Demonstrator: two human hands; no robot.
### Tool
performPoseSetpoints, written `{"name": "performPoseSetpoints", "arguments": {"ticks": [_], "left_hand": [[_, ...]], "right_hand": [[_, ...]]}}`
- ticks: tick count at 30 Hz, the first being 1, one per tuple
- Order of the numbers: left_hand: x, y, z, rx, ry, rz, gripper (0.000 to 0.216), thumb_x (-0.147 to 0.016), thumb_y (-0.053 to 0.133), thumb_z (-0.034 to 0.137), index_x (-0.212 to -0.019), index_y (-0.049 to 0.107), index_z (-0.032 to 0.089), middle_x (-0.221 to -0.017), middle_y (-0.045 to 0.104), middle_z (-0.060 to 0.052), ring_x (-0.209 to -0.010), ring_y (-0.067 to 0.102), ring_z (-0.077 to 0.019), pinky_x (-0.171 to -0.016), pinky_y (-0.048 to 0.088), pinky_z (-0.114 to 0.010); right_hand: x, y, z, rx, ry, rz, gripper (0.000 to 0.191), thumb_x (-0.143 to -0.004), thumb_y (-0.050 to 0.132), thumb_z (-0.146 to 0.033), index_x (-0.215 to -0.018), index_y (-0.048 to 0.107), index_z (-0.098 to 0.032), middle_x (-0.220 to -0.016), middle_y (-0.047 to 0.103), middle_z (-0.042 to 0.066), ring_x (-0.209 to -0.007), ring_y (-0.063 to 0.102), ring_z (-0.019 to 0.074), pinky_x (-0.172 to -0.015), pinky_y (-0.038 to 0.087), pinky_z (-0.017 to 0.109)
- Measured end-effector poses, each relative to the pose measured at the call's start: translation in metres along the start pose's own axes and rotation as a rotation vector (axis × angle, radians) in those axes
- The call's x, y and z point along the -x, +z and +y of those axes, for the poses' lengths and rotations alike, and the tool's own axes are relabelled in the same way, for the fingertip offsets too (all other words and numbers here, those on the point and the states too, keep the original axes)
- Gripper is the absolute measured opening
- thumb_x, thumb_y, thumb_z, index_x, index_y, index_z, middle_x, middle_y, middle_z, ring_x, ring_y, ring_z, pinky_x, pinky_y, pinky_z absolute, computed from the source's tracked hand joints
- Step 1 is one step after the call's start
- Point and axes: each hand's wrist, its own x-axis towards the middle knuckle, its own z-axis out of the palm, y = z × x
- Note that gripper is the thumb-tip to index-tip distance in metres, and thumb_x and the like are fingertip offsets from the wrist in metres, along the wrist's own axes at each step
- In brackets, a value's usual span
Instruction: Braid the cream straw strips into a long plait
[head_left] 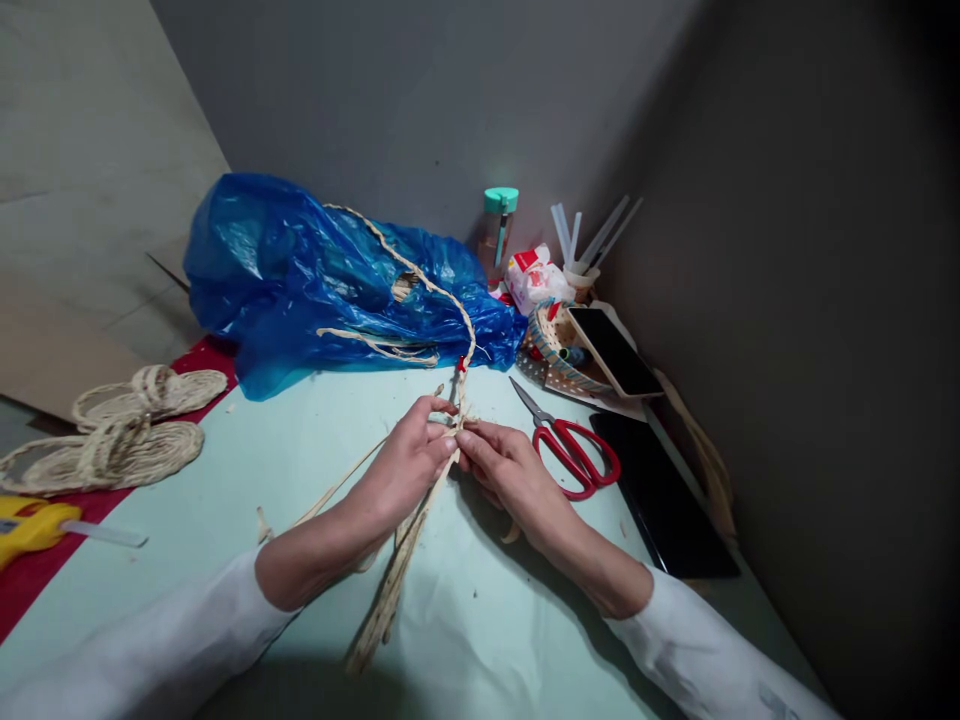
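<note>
Pinching strands point(409, 550) with left hand point(407, 455) and right hand point(511, 470), apparently to hold braid point(433, 287) beyond the grip tight; with scissors point(551, 422) right of it, likely for easy reach.

Craft spot, by look of it; home or small workshop, can't tell which. Pale green table point(292, 440) set in corner between plain grey walls point(420, 100). Handwork things near where I stand: red-handled scissors point(553, 422), yellow glue gun point(34, 528), woven straw sandals point(150, 460), braided straw cord point(442, 291) over blue plastic bag point(270, 270). Everyday bits too: phone point(615, 350), capped bottle point(493, 245), small basket point(541, 335).
</note>
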Motion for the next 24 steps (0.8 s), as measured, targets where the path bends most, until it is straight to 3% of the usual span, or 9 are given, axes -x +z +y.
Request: {"name": "performPoseSetpoints", "arguments": {"ticks": [4,8,11,15,21,24], "left_hand": [[0.002,-0.001,0.002,-0.181,0.009,0.011,0.026,-0.084,0.051,0.025,-0.109,0.046,0.021,-0.051,0.048,0.009,-0.045,0.041,-0.0090,-0.047,0.028,-0.020],[0.005,-0.005,0.007,-0.480,0.071,0.063,0.013,-0.086,0.049,0.026,-0.096,0.053,0.020,-0.051,0.059,0.004,-0.046,0.051,-0.0116,-0.053,0.036,-0.023],[0.009,-0.004,0.013,-0.535,0.047,0.055,0.019,-0.087,0.047,0.030,-0.073,0.054,0.019,-0.058,0.065,0.000,-0.041,0.050,-0.0103,-0.051,0.039,-0.025],[0.016,0.003,0.015,-0.546,0.018,0.058,0.024,-0.088,0.044,0.031,-0.068,0.052,0.020,-0.058,0.063,0.001,-0.040,0.049,-0.0109,-0.049,0.039,-0.025],[0.021,0.015,0.004,-0.851,0.227,0.078,0.024,-0.086,0.044,0.022,-0.063,0.051,0.021,-0.055,0.060,-0.001,-0.045,0.050,-0.0136,-0.052,0.034,-0.028],[0.020,0.015,0.000,-0.883,0.307,0.078,0.024,-0.085,0.043,0.019,-0.063,0.051,0.021,-0.056,0.060,-0.002,-0.047,0.051,-0.0145,-0.054,0.034,-0.028]], "right_hand": [[0.000,-0.002,0.000,0.158,-0.054,0.044,0.037,-0.088,0.044,-0.035,-0.056,0.042,-0.018,-0.052,0.034,-0.004,-0.053,0.030,0.0097,-0.051,0.023,0.023],[0.003,-0.005,-0.003,0.285,-0.102,0.117,0.036,-0.088,0.045,-0.031,-0.055,0.044,-0.017,-0.051,0.036,-0.004,-0.053,0.033,0.0101,-0.052,0.024,0.024],[0.005,-0.005,-0.004,0.286,-0.091,0.108,0.038,-0.089,0.044,-0.029,-0.054,0.050,-0.017,-0.050,0.048,-0.003,-0.051,0.041,0.0102,-0.053,0.028,0.023],[0.004,-0.006,-0.002,0.175,-0.074,0.056,0.036,-0.090,0.041,-0.029,-0.063,0.060,-0.015,-0.061,0.062,0.002,-0.057,0.053,0.0119,-0.059,0.037,0.023],[0.003,-0.011,0.000,0.147,-0.071,0.009,0.033,-0.088,0.043,-0.027,-0.058,0.051,-0.016,-0.056,0.055,-0.002,-0.057,0.048,0.0107,-0.057,0.033,0.022],[0.003,-0.012,-0.002,0.079,-0.095,-0.029,0.032,-0.088,0.043,-0.025,-0.057,0.048,-0.016,-0.055,0.051,-0.003,-0.056,0.045,0.0095,-0.056,0.031,0.022]]}}
